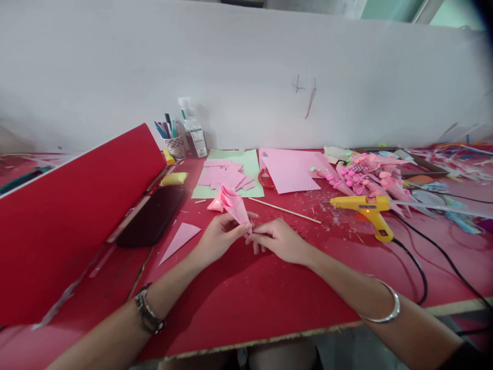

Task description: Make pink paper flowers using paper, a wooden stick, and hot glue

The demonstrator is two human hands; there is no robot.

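Note:
A pink paper cone (233, 203) is held over the red table (246, 303), its open mouth tilted up and away. My left hand (219, 237) is closed round the cone's lower part. My right hand (278, 240) pinches the cone's pointed tip with its fingertips, touching the left hand. A pink paper triangle (179, 237) lies flat just left of my left hand. A thin wooden stick (284, 210) lies just beyond my right hand.
A yellow glue gun (365, 207) with a black cord lies to the right. Behind it is a heap of pink cones and pom-poms (362, 174). Cut pink papers on a green sheet (227, 177), a pink sheet (288, 169), a pen cup (175, 144), a red board (73, 216).

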